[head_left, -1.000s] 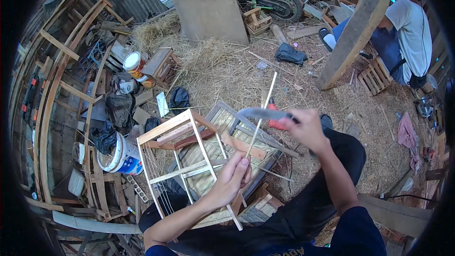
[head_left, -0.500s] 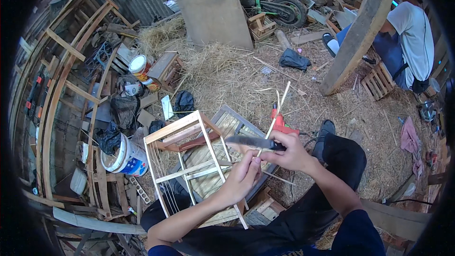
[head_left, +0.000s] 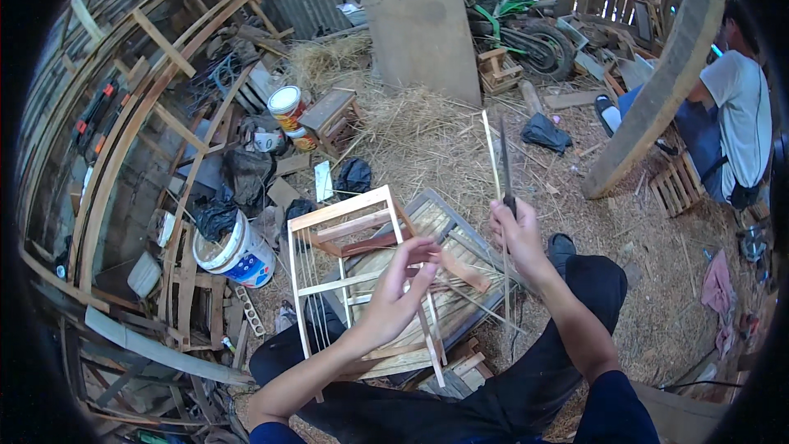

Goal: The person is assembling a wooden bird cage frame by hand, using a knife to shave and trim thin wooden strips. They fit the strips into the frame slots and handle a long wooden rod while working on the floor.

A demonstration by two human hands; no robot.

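Observation:
My right hand point(head_left: 518, 234) is closed round the dark handle of a knife point(head_left: 504, 160), whose blade points up and away. A thin pale wooden strip point(head_left: 491, 152) is in the same grip, running up beside the blade and down below the hand. My left hand point(head_left: 399, 292) hangs over the light wooden frame point(head_left: 339, 211), fingers loosely bent and apart, with nothing in it. That frame, with several thin cords point(head_left: 316, 316) along its left side, leans by my left leg. Under it lies a framed slatted panel point(head_left: 427, 226); a flat brown wood piece point(head_left: 465, 270) shows above the panel.
A white bucket point(head_left: 246, 251) stands at left, near long curved timbers point(head_left: 115, 164). A slanted post point(head_left: 657, 107) rises at right, before a seated person point(head_left: 735, 115). A plywood sheet point(head_left: 419, 25) and motorbike point(head_left: 518, 25) are behind. Straw point(head_left: 411, 127) covers the floor.
My left hand has come off the strip and moved left, opening. My right hand has swung the knife and strip from across my front to nearly upright. The whole view has shifted.

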